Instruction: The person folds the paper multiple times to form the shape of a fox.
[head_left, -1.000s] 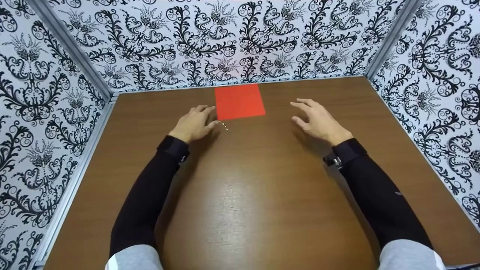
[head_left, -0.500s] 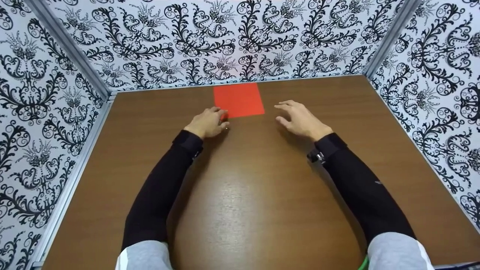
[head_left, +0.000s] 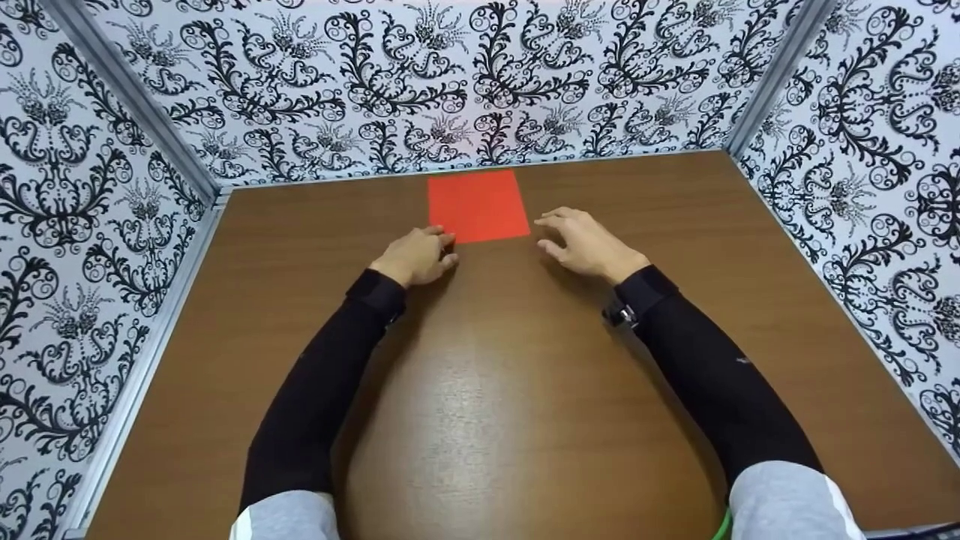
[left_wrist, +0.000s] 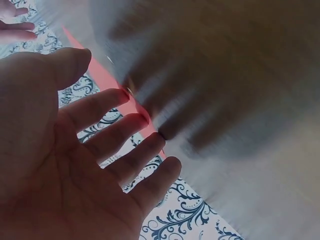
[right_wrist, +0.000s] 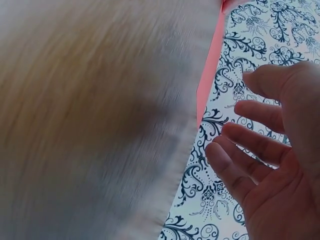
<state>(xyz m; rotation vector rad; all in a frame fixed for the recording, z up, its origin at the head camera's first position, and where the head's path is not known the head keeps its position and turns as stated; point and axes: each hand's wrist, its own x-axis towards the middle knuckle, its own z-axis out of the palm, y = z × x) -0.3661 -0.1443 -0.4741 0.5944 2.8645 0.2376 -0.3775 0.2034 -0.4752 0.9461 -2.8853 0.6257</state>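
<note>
A flat red square sheet (head_left: 480, 202) lies on the brown wooden table at its far edge. My left hand (head_left: 416, 256) is at the sheet's near left corner, fingertips over or touching it. In the left wrist view its fingers are slightly bent and spread, with the thumb apart. Close to the index fingertip lies a small shiny thing (left_wrist: 129, 91), too small to make out; the hand hides it in the head view. To the right of the sheet, my right hand (head_left: 589, 244) hovers with loosely bent fingers, holding nothing.
Patterned black-and-white walls (head_left: 405, 82) enclose the table (head_left: 480, 360) at the back and both sides. Metal frame posts stand in the back corners. A bit of green cord (head_left: 722, 523) shows by the right sleeve.
Both hands have moved inward, the left rightward to the sheet's corner, the right leftward. A short dotted golden line near the left thumb is now hidden in the head view.
</note>
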